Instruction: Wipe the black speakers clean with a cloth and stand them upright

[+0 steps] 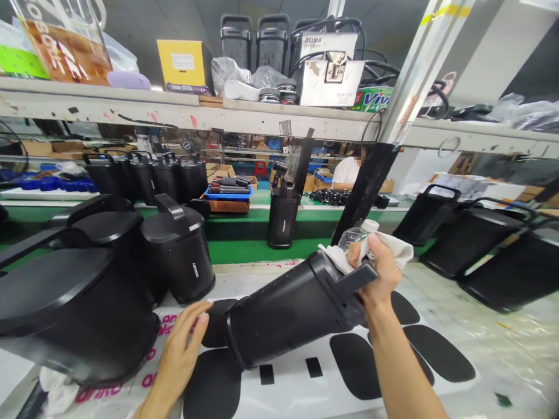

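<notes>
A black speaker housing (283,314) lies tilted on its side on the white bench mat (441,326), its handle end raised to the right. My right hand (375,273) grips the black handle (353,278) and bunches a white cloth (393,247) against it. My left hand (183,349) rests with fingers stretched out flat, its fingertips by the housing's lower end and a black oval pad (216,320).
Several finished black speakers (174,244) stand at the left, a big one (70,314) nearest me. More lie tilted at the right (506,267). One speaker (282,212) stands on the green conveyor (244,247). A seated person (347,171) works behind. A cluttered shelf (218,113) runs overhead.
</notes>
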`<state>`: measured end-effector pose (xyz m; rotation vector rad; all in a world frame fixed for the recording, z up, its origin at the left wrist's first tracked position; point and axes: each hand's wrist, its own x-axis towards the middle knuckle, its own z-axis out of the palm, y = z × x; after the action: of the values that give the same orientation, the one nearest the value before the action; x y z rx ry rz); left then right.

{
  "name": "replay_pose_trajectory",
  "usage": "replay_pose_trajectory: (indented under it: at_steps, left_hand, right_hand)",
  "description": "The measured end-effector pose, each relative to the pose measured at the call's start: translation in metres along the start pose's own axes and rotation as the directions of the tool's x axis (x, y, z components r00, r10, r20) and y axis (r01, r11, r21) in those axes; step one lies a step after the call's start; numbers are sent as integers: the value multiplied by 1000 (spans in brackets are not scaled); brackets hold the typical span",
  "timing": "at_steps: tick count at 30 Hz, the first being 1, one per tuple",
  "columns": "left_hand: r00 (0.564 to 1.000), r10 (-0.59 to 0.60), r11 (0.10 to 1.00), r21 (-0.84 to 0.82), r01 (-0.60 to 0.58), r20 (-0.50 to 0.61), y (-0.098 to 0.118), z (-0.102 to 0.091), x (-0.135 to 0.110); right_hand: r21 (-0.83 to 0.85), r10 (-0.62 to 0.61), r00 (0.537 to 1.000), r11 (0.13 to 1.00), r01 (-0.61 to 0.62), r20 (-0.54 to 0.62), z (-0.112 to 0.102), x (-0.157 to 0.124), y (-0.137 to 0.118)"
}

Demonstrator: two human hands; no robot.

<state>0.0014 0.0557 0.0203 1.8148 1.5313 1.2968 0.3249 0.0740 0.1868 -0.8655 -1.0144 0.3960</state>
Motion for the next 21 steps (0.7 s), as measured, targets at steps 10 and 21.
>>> replay_pose_trajectory:
  at_steps: [10,21]
  left_hand:
    - [939,330,937,87,-338,93,154,47,29]
    - [963,269,962,-49,-268,17,135,41,38]
  right_hand:
    - [-164,-100,915,971,176,390,41,-13,-27]
    - [-75,-377,451,695,715,809,48,-12,-36]
